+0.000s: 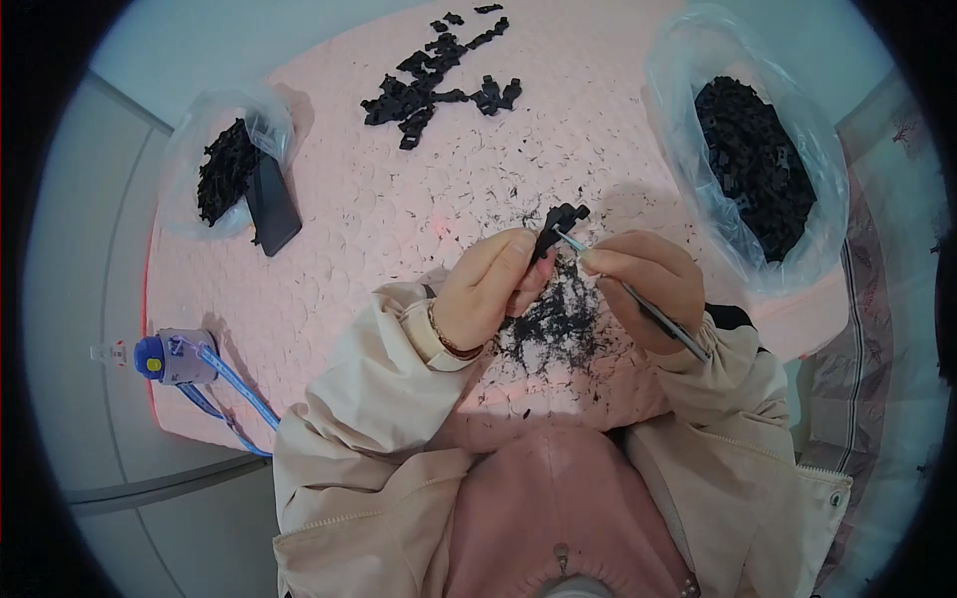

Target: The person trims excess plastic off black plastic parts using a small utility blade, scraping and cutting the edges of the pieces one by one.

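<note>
My left hand (486,284) is closed around a small black plastic part (560,221), holding it tilted above the table. In my right hand (653,284) is a slim pen-like trimming knife (653,315), its dark grey handle slanting back toward the wrist. The light metal tip of the knife touches or nearly touches the part; the exact contact is too small to make out. Below both hands lies a dense scatter of black shavings (558,329) on the pink quilted cover (339,199).
At the right stands a clear plastic bag (688,189) full of black parts. A smaller bag (184,169) with black parts and a dark phone-like slab (273,209) are at the left. Loose black parts (424,80) lie at the back. A strapped bottle (179,357) is near the left edge.
</note>
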`<state>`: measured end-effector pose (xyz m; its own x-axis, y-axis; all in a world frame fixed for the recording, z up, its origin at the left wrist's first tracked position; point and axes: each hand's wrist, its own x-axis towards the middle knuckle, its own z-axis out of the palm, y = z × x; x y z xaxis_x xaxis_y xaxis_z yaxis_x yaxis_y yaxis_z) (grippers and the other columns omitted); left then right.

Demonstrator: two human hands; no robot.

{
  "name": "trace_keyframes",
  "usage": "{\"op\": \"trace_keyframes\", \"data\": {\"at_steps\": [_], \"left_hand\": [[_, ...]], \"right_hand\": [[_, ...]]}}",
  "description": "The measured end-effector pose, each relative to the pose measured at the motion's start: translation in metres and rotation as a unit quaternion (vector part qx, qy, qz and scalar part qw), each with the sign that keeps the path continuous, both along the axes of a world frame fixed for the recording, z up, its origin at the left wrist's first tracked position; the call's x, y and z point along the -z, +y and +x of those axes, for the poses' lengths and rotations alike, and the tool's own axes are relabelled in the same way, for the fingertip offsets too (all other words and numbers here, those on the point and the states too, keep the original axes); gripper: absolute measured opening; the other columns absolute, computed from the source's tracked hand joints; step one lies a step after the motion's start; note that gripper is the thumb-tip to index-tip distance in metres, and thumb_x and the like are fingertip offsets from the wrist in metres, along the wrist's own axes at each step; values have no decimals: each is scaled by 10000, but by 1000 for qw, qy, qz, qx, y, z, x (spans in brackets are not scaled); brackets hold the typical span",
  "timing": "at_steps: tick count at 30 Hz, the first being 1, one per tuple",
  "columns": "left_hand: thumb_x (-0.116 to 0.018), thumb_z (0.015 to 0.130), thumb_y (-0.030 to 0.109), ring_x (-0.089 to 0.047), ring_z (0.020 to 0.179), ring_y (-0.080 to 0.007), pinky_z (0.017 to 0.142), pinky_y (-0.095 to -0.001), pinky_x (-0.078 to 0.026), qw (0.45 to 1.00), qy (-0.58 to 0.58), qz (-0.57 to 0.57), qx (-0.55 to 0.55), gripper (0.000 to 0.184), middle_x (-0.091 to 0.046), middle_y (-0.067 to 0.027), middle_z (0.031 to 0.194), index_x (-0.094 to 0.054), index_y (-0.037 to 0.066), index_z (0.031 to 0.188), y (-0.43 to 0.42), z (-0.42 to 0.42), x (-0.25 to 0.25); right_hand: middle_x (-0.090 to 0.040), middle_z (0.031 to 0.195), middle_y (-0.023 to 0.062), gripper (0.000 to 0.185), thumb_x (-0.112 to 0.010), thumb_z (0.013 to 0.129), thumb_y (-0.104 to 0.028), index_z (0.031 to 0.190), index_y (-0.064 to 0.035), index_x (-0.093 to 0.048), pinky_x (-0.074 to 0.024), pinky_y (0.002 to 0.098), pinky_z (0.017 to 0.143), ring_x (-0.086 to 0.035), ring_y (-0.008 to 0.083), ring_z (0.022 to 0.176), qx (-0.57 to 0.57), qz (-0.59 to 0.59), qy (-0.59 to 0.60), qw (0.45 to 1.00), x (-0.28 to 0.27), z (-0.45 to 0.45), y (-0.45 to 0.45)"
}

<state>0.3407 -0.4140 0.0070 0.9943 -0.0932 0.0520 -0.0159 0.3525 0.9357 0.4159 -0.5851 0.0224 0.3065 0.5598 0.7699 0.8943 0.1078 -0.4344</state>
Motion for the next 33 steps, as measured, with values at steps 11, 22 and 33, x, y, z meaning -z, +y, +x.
{"op": "trace_keyframes", "data": {"at_steps": [11, 22, 33], "left_hand": [[-288, 931, 251, -301, 479, -49, 425, -181, -264, 1000, -3, 21, 5, 307, -365, 32, 590, -454, 22, 812, 0, 2, 4], [-293, 929, 249, -287, 475, -46, 419, -180, -240, 1000, 20, 14, -8, 304, -362, 35, 587, -461, 24, 813, 1, 1, 0], [-273, 916, 327, -229, 438, -60, 381, -206, -180, 976, 47, -169, 128, 368, -264, 40, 548, -445, 33, 779, 11, 8, 3]], "right_hand": [[-560, 735, 117, 220, -606, 647, 45, 862, 13, -572, -437, 307, 528, -558, 250, 611, 38, 13, -26, 999, 2, 1, -2], [-550, 716, 105, 218, -594, 634, 60, 845, 8, -571, -428, 306, 517, -544, 252, 591, 43, -6, -89, 995, -2, -1, 2], [-537, 777, 120, 214, -557, 669, 64, 871, -6, -568, -420, 261, 538, -521, 210, 604, 118, 58, 24, 991, 4, 1, -1]]}}
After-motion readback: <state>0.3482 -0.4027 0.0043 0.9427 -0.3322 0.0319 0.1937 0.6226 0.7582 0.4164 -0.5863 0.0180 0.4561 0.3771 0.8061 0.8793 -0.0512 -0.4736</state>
